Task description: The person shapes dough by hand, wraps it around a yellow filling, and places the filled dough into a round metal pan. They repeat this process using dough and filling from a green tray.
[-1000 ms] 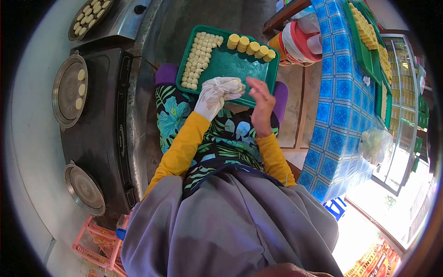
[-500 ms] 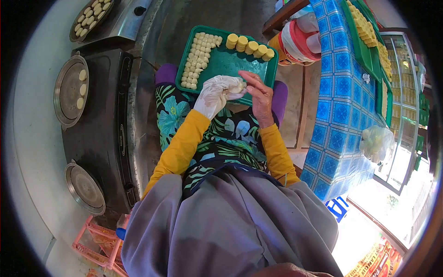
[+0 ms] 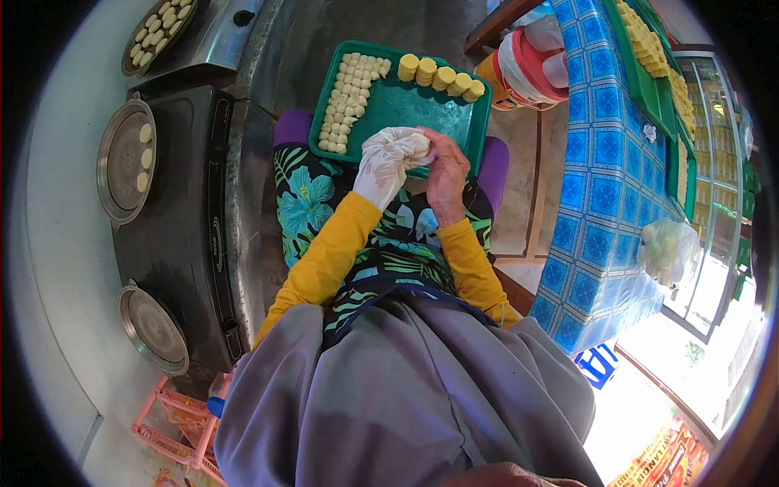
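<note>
My left hand (image 3: 381,164), in a white glove, is closed around a small pale piece of dough (image 3: 419,141), partly hidden by the fingers. My bare right hand (image 3: 448,174) meets it from the right, its fingers curled against the same piece. Both hands are over the near edge of a green tray (image 3: 391,117). Rows of small whitish dough balls (image 3: 347,101) fill the tray's left side. Along its far right edge stand several short stacks of yellow discs (image 3: 444,79).
At left, a black stove (image 3: 174,219) carries a round pan (image 3: 130,162) with three pale pieces and another pan (image 3: 152,329). A fuller pan (image 3: 158,32) sits farther back. To the right are a red-lidded bucket (image 3: 527,73) and a table with blue checked cloth (image 3: 588,162).
My right hand has turned inward, its fingers going from stretched across the dough to curled against it. My left hand has shifted slightly right, still holding the piece.
</note>
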`<state>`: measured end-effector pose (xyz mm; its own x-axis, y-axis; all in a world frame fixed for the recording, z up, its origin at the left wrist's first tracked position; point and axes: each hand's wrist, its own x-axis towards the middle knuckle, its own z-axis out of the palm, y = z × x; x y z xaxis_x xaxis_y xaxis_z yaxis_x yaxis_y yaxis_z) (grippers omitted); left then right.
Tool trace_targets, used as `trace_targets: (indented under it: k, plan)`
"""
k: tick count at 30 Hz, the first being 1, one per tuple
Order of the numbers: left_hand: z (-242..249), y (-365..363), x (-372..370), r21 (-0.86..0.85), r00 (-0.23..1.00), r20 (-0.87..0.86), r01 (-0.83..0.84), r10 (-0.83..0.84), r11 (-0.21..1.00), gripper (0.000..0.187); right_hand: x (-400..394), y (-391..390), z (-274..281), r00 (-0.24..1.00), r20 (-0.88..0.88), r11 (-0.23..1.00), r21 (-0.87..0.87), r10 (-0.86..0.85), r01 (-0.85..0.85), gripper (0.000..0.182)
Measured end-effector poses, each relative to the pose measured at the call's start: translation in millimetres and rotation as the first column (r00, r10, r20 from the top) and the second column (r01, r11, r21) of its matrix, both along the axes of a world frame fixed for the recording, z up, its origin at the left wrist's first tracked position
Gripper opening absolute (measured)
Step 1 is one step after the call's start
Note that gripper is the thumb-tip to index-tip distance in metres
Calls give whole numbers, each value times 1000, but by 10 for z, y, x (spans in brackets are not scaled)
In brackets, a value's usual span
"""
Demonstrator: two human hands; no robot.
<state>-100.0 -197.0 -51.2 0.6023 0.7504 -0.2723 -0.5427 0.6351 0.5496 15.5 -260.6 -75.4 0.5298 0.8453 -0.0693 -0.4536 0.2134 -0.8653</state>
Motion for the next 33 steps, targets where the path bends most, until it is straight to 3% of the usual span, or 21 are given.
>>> trace_targets:
  k: [1, 2, 3, 4, 5, 7, 8, 10, 11, 13, 14, 16, 19, 23, 25, 26, 28, 29, 31, 32, 33]
  plan:
    - [18, -10, 19, -8, 999, -31, -43, 42, 999, 21, -4, -20, 54, 937, 345, 998, -14, -59, 68, 24]
    - [5, -20, 24, -11, 999, -31, -43, 43, 999, 21, 0, -43, 154, 937, 345, 998, -17, -58, 68, 24]
    - [-8, -29, 31, -50, 997, -53, -68, 65, 996, 22, 22, -69, 263, 661, 744, 991, 11, -98, 135, 28]
    - [-20, -38, 44, -88, 994, -73, -91, 85, 992, 22, 41, -83, 332, 226, 968, 981, 68, -109, 181, 32]
    - [-32, -47, 50, -91, 994, -70, -87, 81, 992, 22, 51, -88, 347, 223, 969, 981, 66, -107, 185, 32]
    - [-39, -58, 38, -81, 999, -45, -12, 8, 997, 26, 49, -96, 356, 101, 983, 972, 134, -155, 192, 38]
    - [-32, -60, 40, -82, 999, -46, -11, 8, 997, 26, 31, -111, 324, 102, 983, 972, 133, -155, 192, 38]
    - [-7, -39, 37, -85, 1000, -17, 10, -12, 996, 26, -20, -126, 227, 648, 758, 987, -32, -78, 155, 55]
    - [8, -32, 24, -83, 1000, -19, 6, -8, 997, 26, -37, -122, 188, 650, 756, 988, -30, -77, 152, 55]
    - [28, -32, 1, -32, 999, -33, 6, -7, 999, 25, -65, -119, 142, 917, 395, 988, -119, -47, 102, 65]
    - [35, -15, 8, -30, 999, -35, 4, -5, 1000, 25, -71, -113, 138, 918, 394, 988, -118, -46, 100, 65]
    - [33, 25, 43, -179, 994, 108, 9, 10, 984, 26, -79, -103, 153, 788, 612, 981, -107, -65, 164, 71]
    - [-42, 5, 40, -97, 986, 163, 1, 15, 995, 31, -79, -105, 216, 679, 731, 986, -56, -68, 159, 69]
    - [-39, 33, 64, -138, 992, 126, -7, 24, 990, 35, -88, -96, 225, 742, 664, 991, -7, -94, 132, 57]
    - [9, 48, 70, -184, 993, 113, -23, 44, 983, 46, -119, -94, 256, 537, 835, 982, 22, -120, 186, 60]
    - [-2, 54, 81, -184, 993, 112, -25, 46, 983, 46, -150, -112, 290, 538, 835, 983, 22, -120, 184, 60]
    - [-27, 56, 117, -307, 989, 110, -63, 101, 950, 63, -246, -162, 363, 676, 729, 983, 27, 106, -184, 65]
    - [-31, 33, 154, -307, 989, 111, -61, 99, 950, 63, -321, -128, 363, 676, 730, 983, 28, 105, -182, 65]
    - [-31, -41, 242, -162, 997, -17, -72, 70, 984, 80, -484, -55, 361, 920, 384, 987, 101, 81, -129, 73]
    - [253, -83, 223, -90, 998, -40, -51, 47, 995, 88, -477, -2, 494, 971, 206, 985, 97, 121, -143, 83]
    - [231, -95, 216, -92, 998, -43, -47, 43, 995, 88, -466, 46, 607, 972, 202, 986, 96, 117, -139, 83]
